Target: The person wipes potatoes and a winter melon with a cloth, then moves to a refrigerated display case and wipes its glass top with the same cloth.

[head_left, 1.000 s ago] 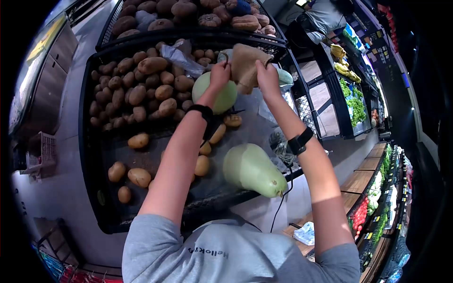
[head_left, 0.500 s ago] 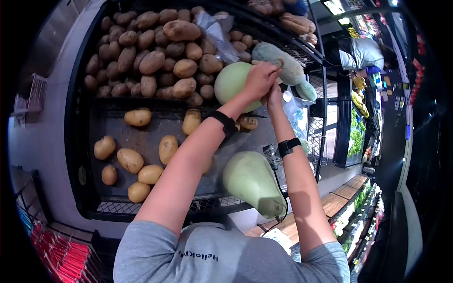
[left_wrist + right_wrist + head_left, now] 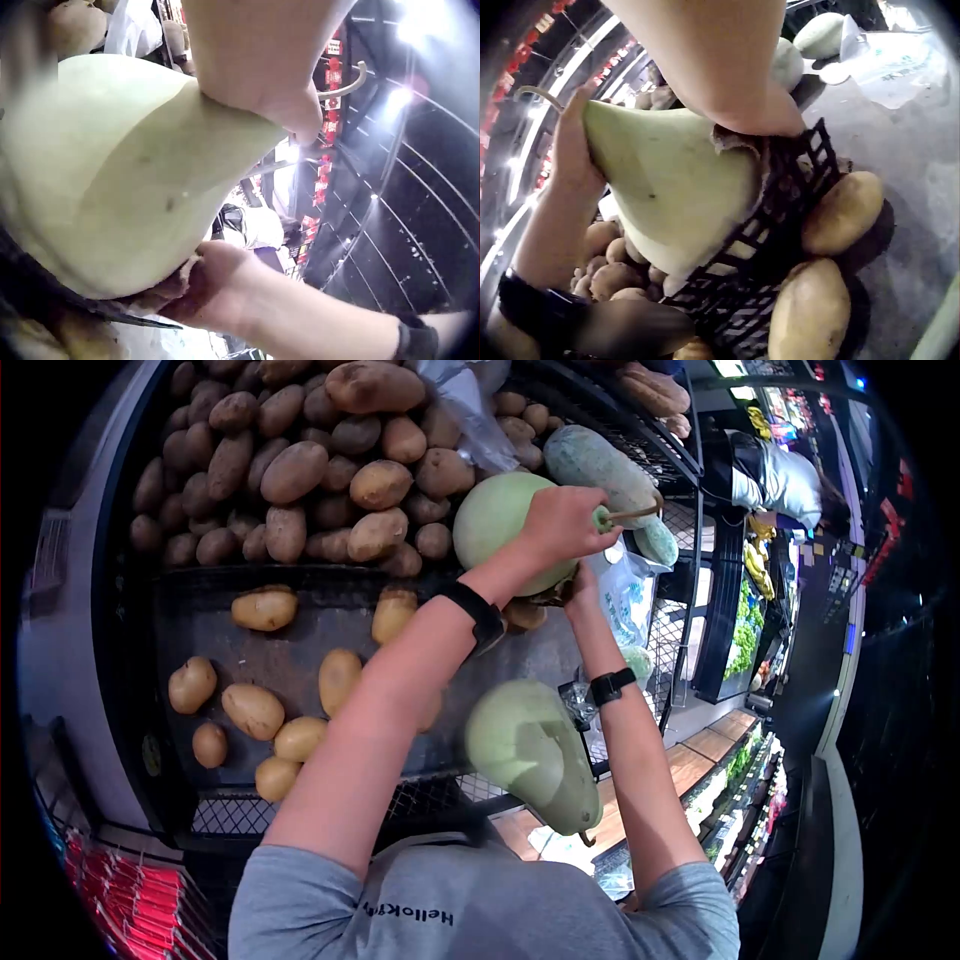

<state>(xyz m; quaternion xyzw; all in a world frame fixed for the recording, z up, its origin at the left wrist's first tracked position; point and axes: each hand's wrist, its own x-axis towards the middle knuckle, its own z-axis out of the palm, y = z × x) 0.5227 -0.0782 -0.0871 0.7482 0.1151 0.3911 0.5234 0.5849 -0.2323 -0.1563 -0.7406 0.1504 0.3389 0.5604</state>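
Observation:
A pale green bottle gourd (image 3: 492, 525) stands tilted against the potato pile, its curved stem (image 3: 635, 513) pointing right. My left hand (image 3: 566, 523) grips its narrow neck just below the stem; the right wrist view shows that hand (image 3: 574, 150) wrapped round the neck. Lower on the gourd's side is my right hand (image 3: 582, 590), holding a brown cloth (image 3: 739, 142) against the skin. In the left wrist view the cloth (image 3: 180, 279) bunches under the fingers of the right hand (image 3: 225, 274). A second gourd (image 3: 530, 750) lies nearer my body, stem towards me.
Brown potatoes (image 3: 295, 470) heap up behind a black mesh divider (image 3: 742, 262). Several yellow potatoes (image 3: 252, 710) lie scattered on the grey display surface (image 3: 290, 660). Wax gourds (image 3: 600, 465) and a plastic bag (image 3: 625, 595) are on the right. Another person (image 3: 775, 485) bends over farther off.
Both hands held the cloth spread above the gourd, then came together beside its neck. Now the left hand grips the neck and the right holds the cloth lower down. The head view has shifted.

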